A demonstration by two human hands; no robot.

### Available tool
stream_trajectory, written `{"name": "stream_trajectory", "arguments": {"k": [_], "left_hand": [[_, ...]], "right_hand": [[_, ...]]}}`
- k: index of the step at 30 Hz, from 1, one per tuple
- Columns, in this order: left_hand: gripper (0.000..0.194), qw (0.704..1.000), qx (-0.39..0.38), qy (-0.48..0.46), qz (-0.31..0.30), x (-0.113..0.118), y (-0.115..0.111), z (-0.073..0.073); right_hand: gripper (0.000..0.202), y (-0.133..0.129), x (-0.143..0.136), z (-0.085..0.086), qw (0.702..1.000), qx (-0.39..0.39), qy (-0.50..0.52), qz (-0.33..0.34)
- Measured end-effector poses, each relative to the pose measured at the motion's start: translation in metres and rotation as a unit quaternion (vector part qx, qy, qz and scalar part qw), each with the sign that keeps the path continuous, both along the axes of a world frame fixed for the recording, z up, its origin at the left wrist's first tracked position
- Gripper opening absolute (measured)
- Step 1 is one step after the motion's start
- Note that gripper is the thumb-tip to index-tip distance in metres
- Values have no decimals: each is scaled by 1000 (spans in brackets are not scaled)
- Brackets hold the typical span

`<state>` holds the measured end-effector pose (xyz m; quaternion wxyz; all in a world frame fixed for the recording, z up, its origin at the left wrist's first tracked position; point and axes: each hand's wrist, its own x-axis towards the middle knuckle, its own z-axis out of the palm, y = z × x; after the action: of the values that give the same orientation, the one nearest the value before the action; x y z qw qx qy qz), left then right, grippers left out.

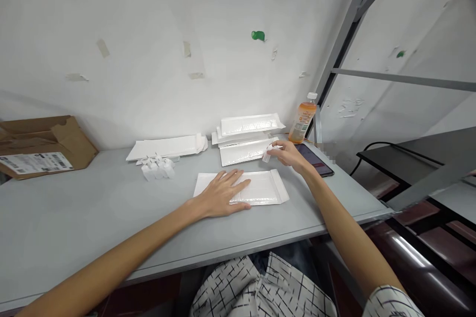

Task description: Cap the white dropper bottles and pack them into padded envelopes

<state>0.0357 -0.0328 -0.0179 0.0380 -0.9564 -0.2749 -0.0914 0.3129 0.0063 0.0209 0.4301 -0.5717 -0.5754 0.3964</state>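
Note:
My left hand (223, 193) lies flat with fingers spread on a white padded envelope (262, 189), which rests on the grey table with its flap end toward the right. In my right hand (287, 153), a small white piece (267, 154) is pinched between thumb and fingers; it looks like a little plastic bottle, partly hidden by the fingers. That hand is just above the right end of a stack of white padded envelopes (243, 152). Left of my left hand, several small white bottle-like pieces (158, 167) with thin tips stand in a group.
More flat white envelopes (163, 147) lie against the wall behind the group. An open cardboard box (48, 146) sits at the far left. A bottle of orange drink (303, 121) and a phone (314, 159) are at the right, near a grey metal frame (342, 34).

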Motion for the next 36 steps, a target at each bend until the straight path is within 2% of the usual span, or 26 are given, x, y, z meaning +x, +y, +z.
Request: {"name": "stream_trajectory", "arguments": {"k": [6, 11, 15, 19, 24, 26, 29, 31, 33, 36], "left_hand": [[53, 998, 48, -41, 10, -19, -5, -3], [47, 992, 68, -99, 42, -26, -2, -4], [45, 985, 68, -145, 71, -26, 1, -3], [45, 978, 72, -167, 97, -27, 2, -2], [43, 971, 76, -177, 140, -27, 3, -4], [42, 970, 77, -177, 151, -26, 3, -4], [41, 970, 79, -172, 153, -26, 2, -5], [42, 970, 82, -169, 151, -26, 2, -5], [41, 970, 83, -169, 153, -26, 2, -5], [41, 968, 81, -180, 154, -27, 3, -5]], "right_hand": [[40, -5, -11, 1, 1000, 2, -20, 21], [40, -10, -22, 6, 999, 11, 8, 38], [37, -13, -24, 8, 1000, 9, 18, 14], [47, -14, -28, 5, 1000, 24, 16, -8], [33, -16, -39, 2, 997, 52, -48, -23], [31, -17, -44, -1, 995, 63, -80, 11], [29, -19, -49, -3, 988, 54, -100, 108], [29, -19, -49, -4, 986, 45, -98, 124], [32, -18, -47, -4, 991, 44, -91, 88], [42, -16, -40, -1, 998, 43, -53, -5]]}}
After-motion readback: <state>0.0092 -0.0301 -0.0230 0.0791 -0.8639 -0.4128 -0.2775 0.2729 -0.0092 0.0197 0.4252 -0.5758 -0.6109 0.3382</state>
